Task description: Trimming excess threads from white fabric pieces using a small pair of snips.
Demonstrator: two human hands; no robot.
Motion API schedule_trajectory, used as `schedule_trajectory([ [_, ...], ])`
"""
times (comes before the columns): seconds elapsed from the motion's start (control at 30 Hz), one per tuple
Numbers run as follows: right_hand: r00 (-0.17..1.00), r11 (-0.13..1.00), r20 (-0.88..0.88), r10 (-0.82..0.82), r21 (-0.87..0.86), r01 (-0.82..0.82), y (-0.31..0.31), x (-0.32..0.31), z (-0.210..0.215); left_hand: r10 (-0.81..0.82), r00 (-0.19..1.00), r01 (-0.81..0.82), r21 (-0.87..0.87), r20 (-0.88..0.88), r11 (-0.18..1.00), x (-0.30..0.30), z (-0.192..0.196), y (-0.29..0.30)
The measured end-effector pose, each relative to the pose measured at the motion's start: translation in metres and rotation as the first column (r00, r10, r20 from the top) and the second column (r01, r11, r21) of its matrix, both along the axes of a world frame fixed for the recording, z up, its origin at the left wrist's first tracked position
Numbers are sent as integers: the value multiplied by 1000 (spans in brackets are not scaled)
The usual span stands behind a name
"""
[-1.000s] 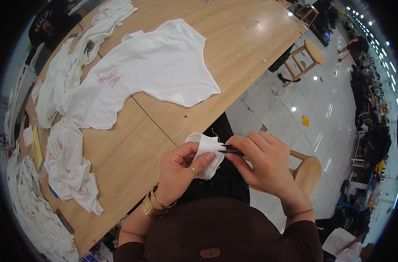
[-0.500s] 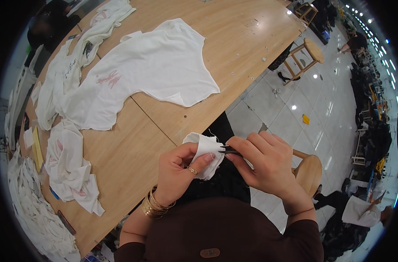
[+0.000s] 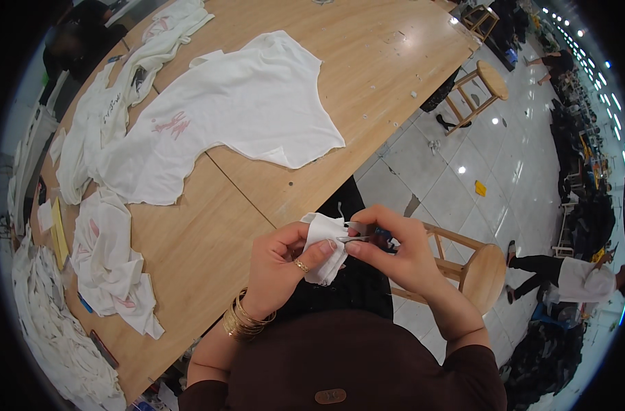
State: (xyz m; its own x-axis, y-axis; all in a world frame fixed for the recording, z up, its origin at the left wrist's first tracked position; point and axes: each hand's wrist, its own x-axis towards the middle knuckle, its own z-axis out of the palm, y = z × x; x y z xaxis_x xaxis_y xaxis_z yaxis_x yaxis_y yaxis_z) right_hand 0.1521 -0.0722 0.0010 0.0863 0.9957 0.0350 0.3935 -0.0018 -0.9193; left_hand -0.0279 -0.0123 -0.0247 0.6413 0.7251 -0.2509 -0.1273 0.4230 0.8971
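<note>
My left hand [image 3: 278, 264] pinches a small folded piece of white fabric [image 3: 324, 228] between thumb and fingers, held in front of my body just off the table's near edge. A loose thread end stands up from the fabric's top. In my right hand [image 3: 405, 250] is a pair of thread snips [image 3: 354, 239], its two metal blades spread apart and pointing left at the fabric's right edge. The blade tips are at or very close to the cloth; whether they touch it I cannot tell.
A white garment with pink print [image 3: 237, 96] lies spread on the wooden table [image 3: 210, 240]. More white garments [image 3: 110, 253] are crumpled at left, beside a big white heap [image 3: 59, 335]. A wooden stool [image 3: 482, 277] stands at my right; a person [image 3: 580, 277] is beyond it.
The snips' blades have come apart and now show clearly at the fabric's edge. My right hand has shifted slightly left. At far right, the person in white has moved farther up the view.
</note>
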Motion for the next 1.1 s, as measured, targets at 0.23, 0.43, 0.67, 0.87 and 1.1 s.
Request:
schedule_trajectory([
  [0.23, 626, 941, -776, -72, -262, -216, 0, 3, -9, -10, 998, 6, 62, 60, 998, 2, 7, 1],
  [0.43, 491, 995, -871, 13, 57, 76, 3, 34, -4, 10, 999, -11, -15, -40, 1000, -3, -5, 3],
  [0.67, 992, 992, 122, -14, 125, -2, 4, -2, 7, 23, 999, -21, 59, -27, 998, 0, 2, 0],
  [0.87, 959, 950, 282, 15, 295, -102, 3, -1, -8, 2, 991, 21, 170, -133, 985, -1, -6, -2],
  [1.1, 909, 930, 222, -352, 189, 314, 12, 30, -22, 80, 991, -61, 165, -112, 984, -1, -2, -4],
])
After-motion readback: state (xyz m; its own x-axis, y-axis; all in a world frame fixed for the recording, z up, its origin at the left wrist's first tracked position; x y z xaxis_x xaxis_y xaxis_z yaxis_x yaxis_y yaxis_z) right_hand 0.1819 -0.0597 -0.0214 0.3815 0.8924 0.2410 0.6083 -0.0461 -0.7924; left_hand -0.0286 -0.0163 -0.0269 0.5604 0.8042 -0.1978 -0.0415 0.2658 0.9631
